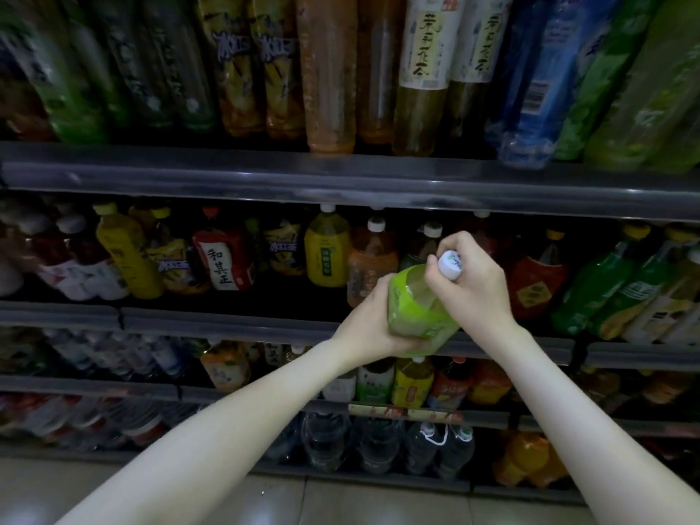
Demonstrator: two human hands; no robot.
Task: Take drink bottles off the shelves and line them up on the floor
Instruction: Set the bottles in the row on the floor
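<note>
Shelves [341, 180] behind; hands [373, 327] [469, 286] grip green bottle [420, 312].

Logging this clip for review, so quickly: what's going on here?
A person stands at store shelves stocked with drinks, holding one green bottle with both hands. The left hand grips its body from below; the right hand grips the neck at the white cap. The bottle is tilted, out in front of the shelves, not yet down on the floor.
</note>
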